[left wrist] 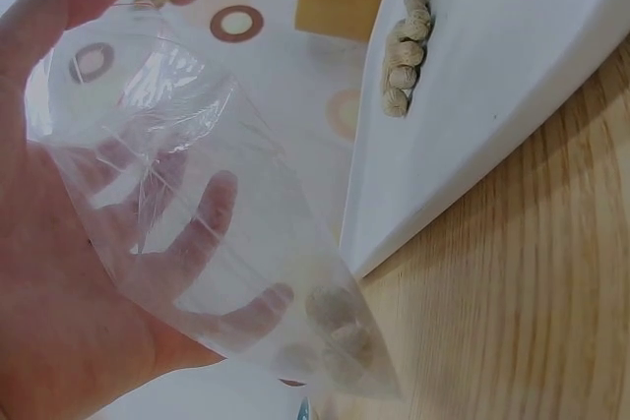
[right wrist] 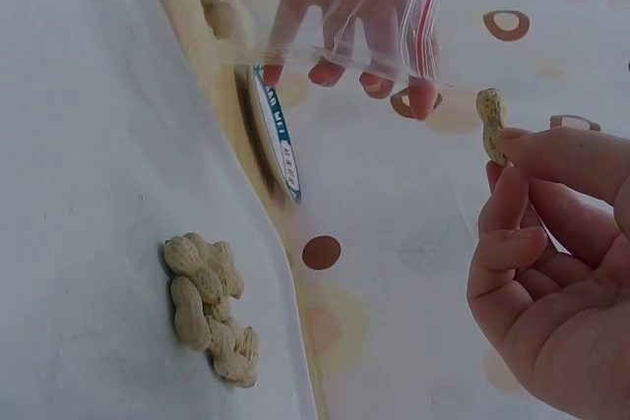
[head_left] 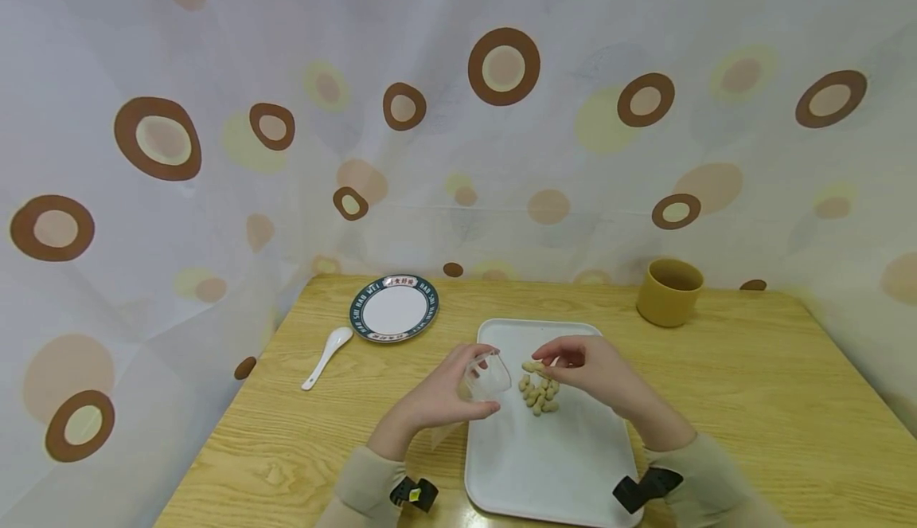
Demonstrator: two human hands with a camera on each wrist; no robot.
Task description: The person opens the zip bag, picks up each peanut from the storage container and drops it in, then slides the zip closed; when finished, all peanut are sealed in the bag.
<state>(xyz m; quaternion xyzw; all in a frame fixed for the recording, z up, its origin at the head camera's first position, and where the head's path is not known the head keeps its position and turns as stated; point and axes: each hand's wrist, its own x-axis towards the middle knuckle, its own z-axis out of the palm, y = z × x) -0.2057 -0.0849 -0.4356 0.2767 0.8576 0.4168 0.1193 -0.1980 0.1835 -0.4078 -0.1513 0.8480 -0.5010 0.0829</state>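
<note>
My left hand (head_left: 440, 394) holds a clear zip-top plastic bag (left wrist: 266, 243) by its mouth, which is spread apart. A few peanuts (left wrist: 337, 327) lie in the bag's bottom corner. Thumb and fingertips of my right hand (head_left: 598, 367) pinch a single peanut (right wrist: 491, 123), held up to the right of the bag, apart from it. Below the right hand, a small pile of unshelled peanuts (head_left: 537, 397) lies on a white tray (head_left: 552, 464).
Behind the tray to the left is a plate with a dark green lettered rim (head_left: 394, 310). A white spoon (head_left: 328, 357) lies left of it. At the back right stands a mustard-yellow cup (head_left: 666, 301). A patterned sheet (head_left: 458, 154) hangs behind the wooden table (head_left: 774, 400).
</note>
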